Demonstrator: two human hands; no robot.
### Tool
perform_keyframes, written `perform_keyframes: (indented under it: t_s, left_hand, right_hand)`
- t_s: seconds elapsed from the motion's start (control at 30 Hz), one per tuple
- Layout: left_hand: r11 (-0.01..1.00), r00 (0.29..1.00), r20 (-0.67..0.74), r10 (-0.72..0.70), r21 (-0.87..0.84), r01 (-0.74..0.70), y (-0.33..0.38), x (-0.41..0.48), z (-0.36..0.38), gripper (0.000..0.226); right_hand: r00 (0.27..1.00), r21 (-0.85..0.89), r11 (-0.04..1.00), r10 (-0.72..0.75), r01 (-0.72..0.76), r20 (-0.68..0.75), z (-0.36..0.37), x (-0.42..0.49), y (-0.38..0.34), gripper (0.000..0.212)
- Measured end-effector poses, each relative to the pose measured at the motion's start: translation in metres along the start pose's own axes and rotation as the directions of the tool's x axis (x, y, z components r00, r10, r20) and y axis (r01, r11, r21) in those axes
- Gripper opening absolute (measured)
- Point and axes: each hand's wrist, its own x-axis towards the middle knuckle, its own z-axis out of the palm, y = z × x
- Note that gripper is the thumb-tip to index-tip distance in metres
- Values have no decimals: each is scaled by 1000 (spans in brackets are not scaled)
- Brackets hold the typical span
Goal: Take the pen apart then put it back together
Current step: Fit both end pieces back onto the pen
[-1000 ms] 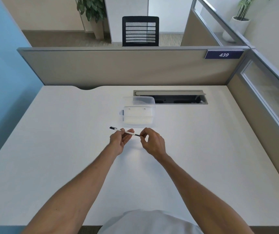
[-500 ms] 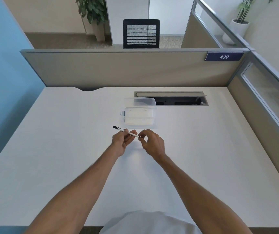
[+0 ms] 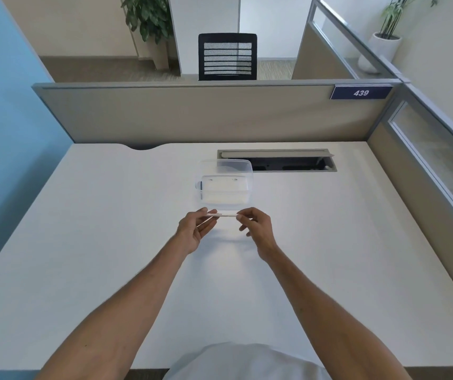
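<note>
A thin white pen (image 3: 224, 214) lies almost level between my two hands, a little above the white desk (image 3: 110, 229). My left hand (image 3: 193, 230) pinches its left end with thumb and fingertips. My right hand (image 3: 256, 226) pinches its right end, the other fingers curled loosely. The pen's two ends are hidden by my fingers, so only the white barrel shows. I cannot tell whether any part has come off.
A clear plastic box (image 3: 224, 185) with its lid raised stands just beyond my hands. Behind it is an open cable slot (image 3: 277, 160) in the desk. Partition walls (image 3: 206, 113) close the back and right sides.
The pen has swung from a slant to nearly level, and its black left tip no longer sticks out past my left hand. Both hands have shifted slightly along the pen.
</note>
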Motion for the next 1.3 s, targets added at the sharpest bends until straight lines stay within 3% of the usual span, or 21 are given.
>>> perform_keyframes:
  t_s: [0.13,0.27,0.5,0.63,0.87,1.0,1.17,1.3]
  left_hand:
    - [999,999,29,-25,36,24,2,1,-6,28]
    - [970,983,125,-135,218,106,2,-1,-8,28]
    - [862,937,223,-269,490,130,-10,-7,1,32]
    - [855,928,235,-289,500,140,-21,-7,3,31]
    - [834,913,263,-312,537,131,-40,-7,13,33]
    - [835,895,298,-331,534,131,-51,-7,18,35]
    - [801,847,348,-402,581,141,-54,-8,17,36]
    - [790,827,380,-415,601,120,-52,-11,17,39]
  right_hand:
    - [995,113,990,89,-85,-32,-15,3,2,15]
    - [985,248,960,155,-133,-71,-26,1,4,24]
    - [973,407,897,219,-174,-69,-29,-2,11,8]
    - [961,507,835,273,-216,-39,-26,-1,11,13]
    - [932,791,548,355,-271,73,-22,-2,0,63]
    - [945,860,448,309,-245,108,-17,-1,-1,71]
    - [950,849,466,286,-251,124,-16,-2,-5,64]
    - [934,843,477,350,-250,79,-14,-2,-8,57]
